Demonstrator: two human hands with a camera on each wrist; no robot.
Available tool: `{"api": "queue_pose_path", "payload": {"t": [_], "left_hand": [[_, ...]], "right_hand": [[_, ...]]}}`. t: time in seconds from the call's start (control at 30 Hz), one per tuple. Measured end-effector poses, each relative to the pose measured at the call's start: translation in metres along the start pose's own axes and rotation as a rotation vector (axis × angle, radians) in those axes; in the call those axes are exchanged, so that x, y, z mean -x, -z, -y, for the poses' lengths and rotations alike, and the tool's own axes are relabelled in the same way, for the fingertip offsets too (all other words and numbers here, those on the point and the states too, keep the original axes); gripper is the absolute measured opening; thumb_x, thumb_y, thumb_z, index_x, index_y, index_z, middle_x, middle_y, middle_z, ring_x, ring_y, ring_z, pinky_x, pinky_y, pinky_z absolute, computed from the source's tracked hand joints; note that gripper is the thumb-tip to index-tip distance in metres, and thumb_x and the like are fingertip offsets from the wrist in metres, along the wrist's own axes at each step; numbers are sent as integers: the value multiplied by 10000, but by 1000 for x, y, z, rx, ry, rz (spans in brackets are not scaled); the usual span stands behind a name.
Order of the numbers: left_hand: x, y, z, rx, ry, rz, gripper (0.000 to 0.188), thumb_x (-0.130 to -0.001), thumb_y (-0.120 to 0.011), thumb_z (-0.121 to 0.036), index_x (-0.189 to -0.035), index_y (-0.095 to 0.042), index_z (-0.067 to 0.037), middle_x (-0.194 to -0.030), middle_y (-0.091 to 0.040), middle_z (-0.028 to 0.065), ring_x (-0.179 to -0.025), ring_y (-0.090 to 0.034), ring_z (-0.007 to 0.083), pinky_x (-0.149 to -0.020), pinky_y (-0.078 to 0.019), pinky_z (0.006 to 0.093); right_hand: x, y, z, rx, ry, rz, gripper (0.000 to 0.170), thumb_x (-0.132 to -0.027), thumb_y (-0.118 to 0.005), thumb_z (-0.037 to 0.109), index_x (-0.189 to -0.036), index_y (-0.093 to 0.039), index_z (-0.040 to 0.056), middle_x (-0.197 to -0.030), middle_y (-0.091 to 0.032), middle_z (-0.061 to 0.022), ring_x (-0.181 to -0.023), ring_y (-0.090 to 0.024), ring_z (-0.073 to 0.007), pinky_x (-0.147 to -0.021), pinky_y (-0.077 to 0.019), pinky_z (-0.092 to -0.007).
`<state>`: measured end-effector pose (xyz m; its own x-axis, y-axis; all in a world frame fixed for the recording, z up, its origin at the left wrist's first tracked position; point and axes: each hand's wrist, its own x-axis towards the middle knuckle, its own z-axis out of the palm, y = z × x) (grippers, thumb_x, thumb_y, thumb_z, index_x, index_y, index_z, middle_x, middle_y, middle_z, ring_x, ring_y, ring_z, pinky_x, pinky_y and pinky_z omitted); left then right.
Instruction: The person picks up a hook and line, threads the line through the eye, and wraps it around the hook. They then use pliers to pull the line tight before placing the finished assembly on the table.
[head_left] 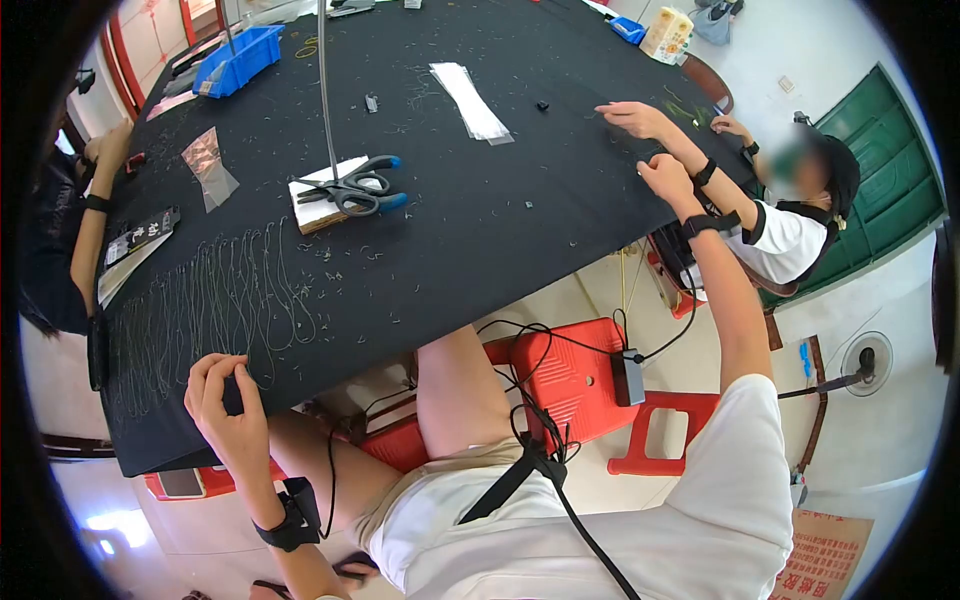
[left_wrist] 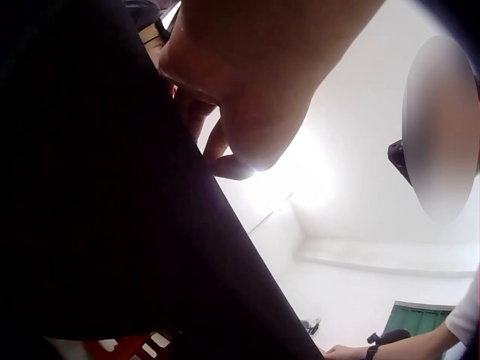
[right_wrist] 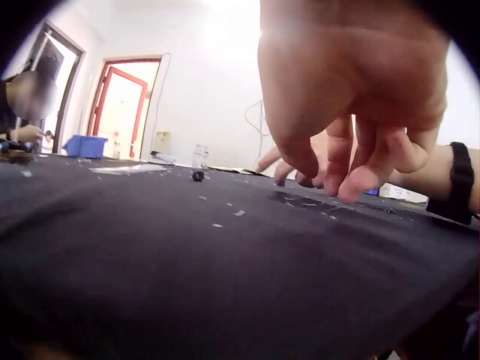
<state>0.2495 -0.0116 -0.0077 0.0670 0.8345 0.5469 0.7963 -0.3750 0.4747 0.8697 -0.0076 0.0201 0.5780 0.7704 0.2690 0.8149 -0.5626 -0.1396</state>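
Thread loops lie on black-covered counter, near left grip. Likely light, limp, tangle-prone; best pinched singly at bend. Left grip curved; right grip curved; cannot tell whether either pinches thread.

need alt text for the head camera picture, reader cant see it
A seated person's left hand is at the near end of a row of thin looped strands on a black-covered table. The right hand is near the table's right side, close to another person's hand. Scissors lie on a white-topped block.
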Motion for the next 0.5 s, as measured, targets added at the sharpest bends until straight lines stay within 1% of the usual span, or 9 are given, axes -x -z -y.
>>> {"api": "queue_pose_path", "payload": {"t": [0.1,0.17,0.23,0.3,0.33,0.37,0.43,0.47,0.5], "left_hand": [[-1,1,-2,-19,-2,5,59,-776,-559,-41,-822,-591,-60,-886,-559,32,-872,-519,185,-854,-327,328],[-3,2,-4,-29,-9,8,59,-776,-557,-40,-823,-589,-58,-884,-558,34,-868,-520,185,-856,-326,328],[-6,4,-7,-58,-8,12,59,-777,-552,-37,-818,-588,-58,-878,-559,39,-865,-522,187,-858,-325,327],[-8,4,-8,-62,-13,12,57,-775,-552,-38,-815,-587,-57,-877,-560,43,-865,-523,191,-856,-327,328],[-10,4,-8,-62,-17,11,55,-773,-552,-38,-812,-586,-56,-875,-561,46,-865,-524,194,-854,-330,330],[-12,4,-7,-58,-21,12,55,-773,-552,-38,-812,-586,-56,-875,-561,46,-865,-524,194,-854,-330,330],[-18,3,-7,75,-19,50,51,-764,-556,-33,-798,-589,-52,-878,-563,52,-866,-525,200,-836,-348,331],[-21,3,-9,83,-21,57,51,-764,-556,-33,-798,-589,-52,-878,-563,52,-866,-525,200,-836,-348,331],[-26,3,-15,106,-44,67,44,-774,-549,-23,-801,-582,-29,-882,-559,70,-865,-528,204,-815,-369,322]], "right_hand": [[-18,-12,4,14,-171,203,431,-782,-500,387,-693,-590,-25,-610,-613,-123,-593,-617,-252,-592,-488,-341],[-27,-33,-7,239,48,-122,416,-786,-486,363,-671,-581,-25,-596,-604,-141,-568,-608,-280,-598,-490,-358],[-36,-30,-5,239,84,-97,364,-785,-481,308,-685,-570,-30,-601,-600,-156,-548,-595,-303,-590,-483,-375],[-47,-19,-4,149,-6,314,347,-774,-493,298,-795,-616,-26,-937,-611,-241,-898,-587,-368,-756,-448,-446],[-46,-16,-4,125,5,255,277,-771,-496,234,-728,-595,-22,-818,-629,-212,-753,-623,-324,-670,-471,-405],[-45,-12,-5,126,0,254,277,-771,-496,234,-728,-595,-22,-818,-629,-212,-753,-623,-324,-670,-471,-405],[-38,9,-4,-259,-31,163,258,-773,-482,202,-625,-538,-2,-665,-606,-142,-553,-594,-230,-526,-451,-347],[-32,19,-1,-367,-54,162,229,-781,-466,182,-606,-491,37,-569,-546,-54,-422,-486,-121,-410,-375,-268],[-28,29,2,-360,-59,162,229,-781,-466,182,-606,-491,37,-569,-546,-54,-422,-486,-121,-410,-375,-268]]}}
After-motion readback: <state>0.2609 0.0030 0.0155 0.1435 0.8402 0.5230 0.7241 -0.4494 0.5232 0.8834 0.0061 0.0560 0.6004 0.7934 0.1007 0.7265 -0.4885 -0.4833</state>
